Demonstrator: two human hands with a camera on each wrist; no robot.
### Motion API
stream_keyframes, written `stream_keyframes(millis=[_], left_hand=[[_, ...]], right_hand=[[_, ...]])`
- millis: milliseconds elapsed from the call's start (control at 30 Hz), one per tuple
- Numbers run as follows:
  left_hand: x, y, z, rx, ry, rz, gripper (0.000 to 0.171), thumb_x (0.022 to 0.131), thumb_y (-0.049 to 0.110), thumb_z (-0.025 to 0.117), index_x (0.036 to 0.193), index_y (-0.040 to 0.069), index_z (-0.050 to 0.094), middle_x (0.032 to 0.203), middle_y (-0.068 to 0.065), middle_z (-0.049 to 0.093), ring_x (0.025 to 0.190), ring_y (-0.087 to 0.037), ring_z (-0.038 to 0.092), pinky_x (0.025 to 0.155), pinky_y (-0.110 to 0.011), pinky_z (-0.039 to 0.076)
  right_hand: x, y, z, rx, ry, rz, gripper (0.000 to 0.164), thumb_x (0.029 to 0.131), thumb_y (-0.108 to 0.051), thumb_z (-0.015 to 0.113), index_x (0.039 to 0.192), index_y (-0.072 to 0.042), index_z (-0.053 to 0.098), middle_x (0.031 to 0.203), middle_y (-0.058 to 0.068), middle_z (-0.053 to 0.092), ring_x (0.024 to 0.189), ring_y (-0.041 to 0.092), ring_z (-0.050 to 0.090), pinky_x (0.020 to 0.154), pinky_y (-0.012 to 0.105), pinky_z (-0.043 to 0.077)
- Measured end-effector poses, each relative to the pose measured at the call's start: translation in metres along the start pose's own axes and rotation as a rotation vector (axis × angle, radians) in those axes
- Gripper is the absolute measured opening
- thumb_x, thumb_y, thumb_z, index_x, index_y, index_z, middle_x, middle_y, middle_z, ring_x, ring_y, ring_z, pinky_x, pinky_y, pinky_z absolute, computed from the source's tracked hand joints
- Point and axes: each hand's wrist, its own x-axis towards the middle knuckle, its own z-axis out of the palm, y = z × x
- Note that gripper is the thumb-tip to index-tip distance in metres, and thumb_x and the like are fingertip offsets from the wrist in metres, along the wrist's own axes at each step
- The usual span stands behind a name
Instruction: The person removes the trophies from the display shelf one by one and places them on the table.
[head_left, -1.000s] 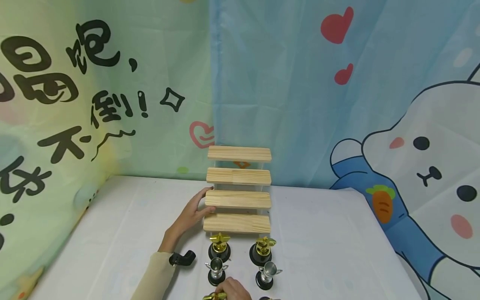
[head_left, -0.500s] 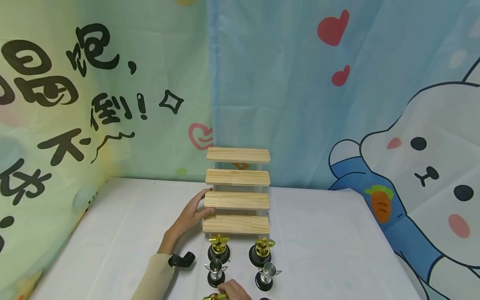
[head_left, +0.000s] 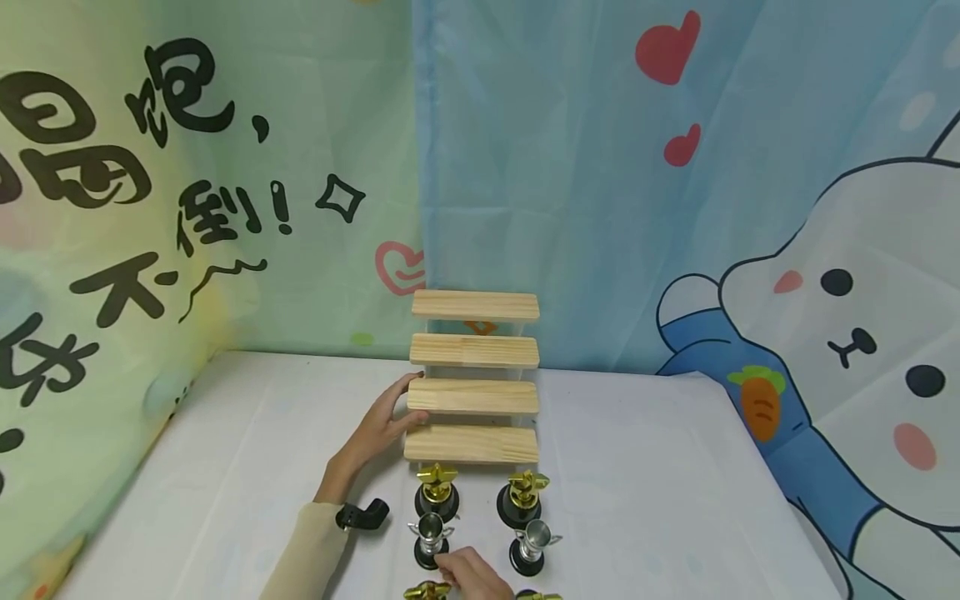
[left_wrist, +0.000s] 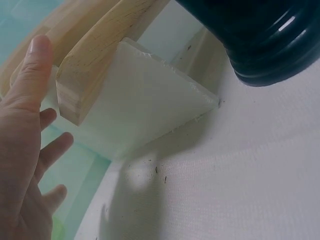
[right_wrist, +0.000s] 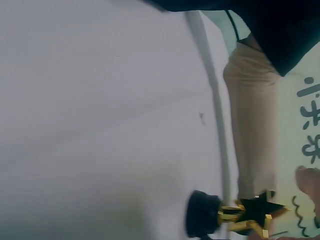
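Observation:
In the head view, my left hand (head_left: 382,425) is at the left side of a stepped rack with wooden shelves (head_left: 472,396). The left wrist view shows its thumb and fingers (left_wrist: 55,150) spread beside the wooden shelf ends (left_wrist: 80,90) and clear side panel (left_wrist: 150,100). My right hand (head_left: 476,575) is low in the head view, fingertips near the base of a silver cup trophy (head_left: 431,533) and just above a gold star trophy (head_left: 427,591). In the right wrist view, the star trophy (right_wrist: 255,215) has a black base, and a fingertip (right_wrist: 307,177) shows apart from it.
Two gold-topped trophies, left (head_left: 437,492) and right (head_left: 522,498), stand before the rack. Another silver cup (head_left: 534,546) and a gold top (head_left: 538,595) are to the right of my right hand. A white cloth (head_left: 660,483) covers the table; a printed curtain (head_left: 570,208) hangs behind.
My right hand has come off the gold star trophy, shifting slightly up and right. My left hand keeps its place at the rack. The head view has shifted a little.

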Motion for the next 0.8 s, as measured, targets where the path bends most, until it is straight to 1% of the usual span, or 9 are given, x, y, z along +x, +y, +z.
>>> stream_keyframes(millis=[100, 133, 200, 233, 333, 367, 467, 600, 800], left_hand=[[0.000, -0.001, -0.001, 0.005, -0.002, 0.001, 0.067, 0.090, 0.025, 0.069, 0.146, 0.005, 0.038, 0.148, -0.017, 0.046, 0.139, -0.034, 0.042, 0.117, -0.057, 0.030], [0.000, -0.001, -0.002, 0.007, -0.002, 0.005, 0.067, 0.090, 0.026, 0.069, 0.146, 0.004, 0.038, 0.148, -0.018, 0.046, 0.138, -0.034, 0.042, 0.117, -0.057, 0.030], [0.000, -0.002, -0.002, 0.011, 0.000, 0.017, 0.067, 0.090, 0.026, 0.069, 0.146, 0.005, 0.039, 0.147, -0.019, 0.046, 0.138, -0.034, 0.043, 0.116, -0.057, 0.031], [0.001, -0.002, -0.002, 0.012, 0.001, 0.024, 0.067, 0.090, 0.026, 0.069, 0.146, 0.005, 0.039, 0.147, -0.019, 0.047, 0.138, -0.034, 0.043, 0.116, -0.057, 0.031], [0.001, -0.003, -0.003, 0.042, 0.008, 0.040, 0.067, 0.090, 0.027, 0.069, 0.146, 0.007, 0.039, 0.145, -0.017, 0.049, 0.136, -0.034, 0.045, 0.115, -0.057, 0.033], [0.001, -0.003, -0.003, 0.054, 0.010, 0.041, 0.067, 0.090, 0.027, 0.070, 0.146, 0.007, 0.039, 0.145, -0.017, 0.050, 0.136, -0.034, 0.046, 0.115, -0.057, 0.033], [0.000, -0.003, -0.004, 0.129, 0.017, 0.023, 0.069, 0.090, 0.031, 0.069, 0.148, 0.010, 0.038, 0.145, -0.014, 0.050, 0.135, -0.033, 0.047, 0.114, -0.057, 0.034], [-0.002, -0.001, -0.006, 0.264, 0.015, -0.015, 0.069, 0.091, 0.039, 0.066, 0.149, 0.014, 0.037, 0.147, -0.011, 0.050, 0.137, -0.030, 0.046, 0.117, -0.059, 0.029], [-0.006, 0.006, -0.021, 0.444, 0.041, -0.017, 0.062, 0.095, 0.043, 0.059, 0.148, 0.015, 0.040, 0.148, -0.007, 0.049, 0.138, -0.027, 0.045, 0.118, -0.061, 0.024]], right_hand=[[0.006, -0.008, -0.015, 0.008, -0.053, 0.024, 0.059, 0.089, -0.054, 0.063, 0.123, -0.006, 0.060, 0.107, -0.002, 0.060, 0.093, 0.001, 0.054, 0.075, 0.022, 0.053], [0.009, -0.009, -0.020, -0.007, -0.057, 0.013, 0.057, 0.090, -0.053, 0.061, 0.124, -0.007, 0.059, 0.110, -0.002, 0.060, 0.097, 0.004, 0.056, 0.078, 0.024, 0.054], [0.019, -0.009, -0.031, -0.078, -0.026, -0.052, 0.052, 0.092, -0.050, 0.060, 0.125, -0.010, 0.059, 0.115, -0.001, 0.061, 0.103, 0.009, 0.058, 0.083, 0.028, 0.055], [0.024, -0.008, -0.037, -0.129, 0.001, -0.093, 0.049, 0.093, -0.048, 0.060, 0.126, -0.011, 0.058, 0.118, -0.002, 0.061, 0.106, 0.011, 0.058, 0.085, 0.029, 0.055], [0.044, -0.002, -0.054, -0.291, 0.151, -0.214, 0.044, 0.093, -0.043, 0.062, 0.124, -0.011, 0.060, 0.120, -0.001, 0.062, 0.111, 0.014, 0.059, 0.088, 0.032, 0.056], [0.050, 0.000, -0.060, -0.345, 0.199, -0.234, 0.045, 0.092, -0.044, 0.063, 0.122, -0.011, 0.061, 0.120, 0.000, 0.062, 0.111, 0.015, 0.059, 0.088, 0.033, 0.057], [0.070, 0.007, -0.080, -0.462, 0.269, -0.237, 0.047, 0.091, -0.048, 0.062, 0.121, -0.011, 0.062, 0.123, 0.004, 0.062, 0.114, 0.019, 0.059, 0.087, 0.035, 0.058], [0.092, 0.019, -0.104, -0.584, 0.280, -0.207, 0.050, 0.089, -0.049, 0.064, 0.122, -0.011, 0.063, 0.130, 0.010, 0.058, 0.120, 0.026, 0.055, 0.092, 0.042, 0.055], [0.110, 0.049, -0.137, -0.678, 0.333, -0.169, 0.055, 0.085, -0.046, 0.069, 0.127, -0.012, 0.062, 0.136, 0.015, 0.054, 0.127, 0.034, 0.050, 0.095, 0.053, 0.051]])
